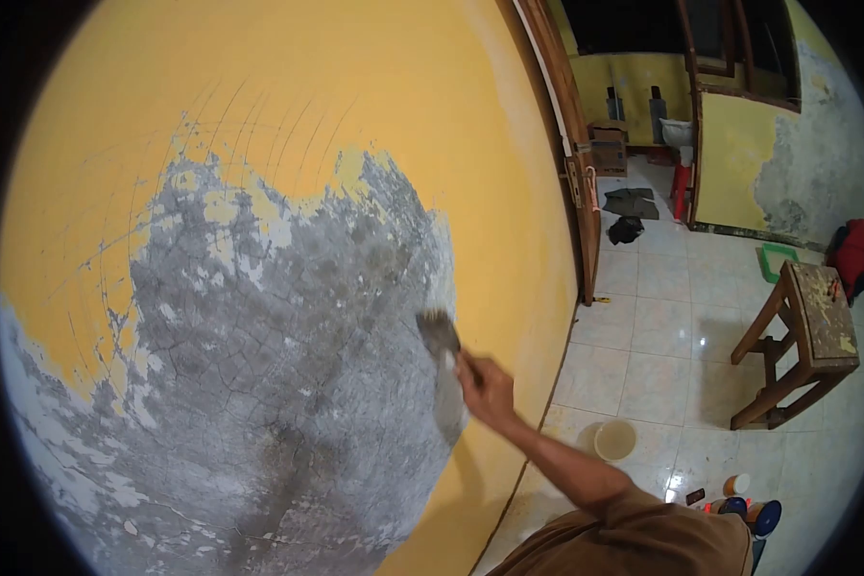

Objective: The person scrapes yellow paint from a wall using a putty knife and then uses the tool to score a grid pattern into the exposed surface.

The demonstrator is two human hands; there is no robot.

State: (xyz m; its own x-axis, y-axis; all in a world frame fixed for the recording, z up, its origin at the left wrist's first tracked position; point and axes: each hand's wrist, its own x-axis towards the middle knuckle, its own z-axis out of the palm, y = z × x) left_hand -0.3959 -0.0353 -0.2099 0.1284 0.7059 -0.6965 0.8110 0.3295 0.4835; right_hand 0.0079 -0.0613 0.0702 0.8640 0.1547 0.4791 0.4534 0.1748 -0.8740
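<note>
My right hand (488, 392) is wrapped round the handle of a flat paintbrush (440, 336). The dark head of the brush points up and overlaps the right edge of a bare grey patch (288, 355) on the wall. Its tip looks pale and frayed. Around the patch runs yellow paint (259, 58), with a ragged border and thin curved scratches above. Darker, damp-looking streaks mark the lower middle of the patch. My left hand is out of view.
On the tiled floor (662, 317) stand a pale bucket (614, 440) and several paint containers (763, 517) near my body. A wooden stool (816, 312) is at right, beyond it a green tray (778, 261). An open door (568, 144) borders the wall.
</note>
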